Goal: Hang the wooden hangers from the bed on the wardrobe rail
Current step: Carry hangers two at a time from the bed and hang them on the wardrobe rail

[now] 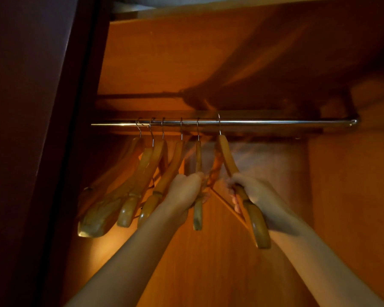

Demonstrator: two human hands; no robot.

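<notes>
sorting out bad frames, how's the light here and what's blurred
Head view: dim, warm orange light; motion blur smears the right hand and the hanger it grips; the left hand is sharper; a thin glare line runs along the rail; soft shadows lie on the back panel above it.

**Six wooden hangers hooked on the rail**

Your chrome wardrobe rail (275, 122) runs level across mid-frame. Left of centre, four hangers (146, 165) hang bunched, their arms swung toward the lower left. At centre the fifth hanger (198, 156) hangs edge-on, gripped by your left hand (184, 187). Just right of it, the sixth hanger (227, 158) slants toward the lower right, gripped by your right hand (251, 189).
</notes>
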